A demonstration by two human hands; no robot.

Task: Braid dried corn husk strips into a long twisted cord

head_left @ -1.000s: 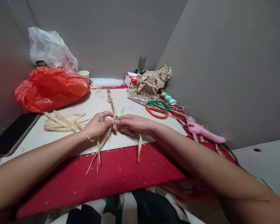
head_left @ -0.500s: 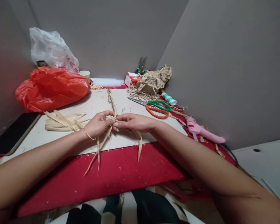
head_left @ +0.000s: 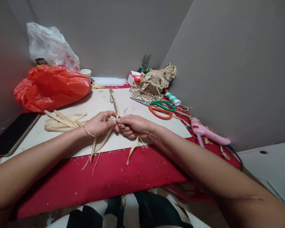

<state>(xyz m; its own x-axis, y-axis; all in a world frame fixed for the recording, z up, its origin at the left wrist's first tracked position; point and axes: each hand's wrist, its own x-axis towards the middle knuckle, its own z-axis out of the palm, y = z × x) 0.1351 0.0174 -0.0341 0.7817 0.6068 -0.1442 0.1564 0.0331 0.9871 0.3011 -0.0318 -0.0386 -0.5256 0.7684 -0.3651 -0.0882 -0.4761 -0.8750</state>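
Observation:
A plaited straw-coloured braid (head_left: 115, 102) runs away from me across the white board (head_left: 97, 98). At its near end my left hand (head_left: 101, 123) pinches the strands between thumb and fingers. Meeting it there, my right hand (head_left: 135, 125) is closed on the same braid, with its fingers curled under. Loose fibre strips (head_left: 104, 144) hang below my left hand, and another strip (head_left: 132, 150) dangles under my right hand over the board's front edge. The exact crossing of strands is hidden by my fingertips. A bundle of flat dry strips (head_left: 61, 122) lies beside my left wrist.
Scissors (head_left: 156, 106) with green and orange handles lie right of the braid. Behind them is a coiled rope piece (head_left: 158, 79). A pink glue gun (head_left: 207, 132) rests at the right edge. A red plastic bag (head_left: 53, 88) and a phone (head_left: 13, 136) are at left.
My right hand's fingers have curled in below the braid's near end. The strip under that hand has swung left. The strands under my left hand have shifted slightly.

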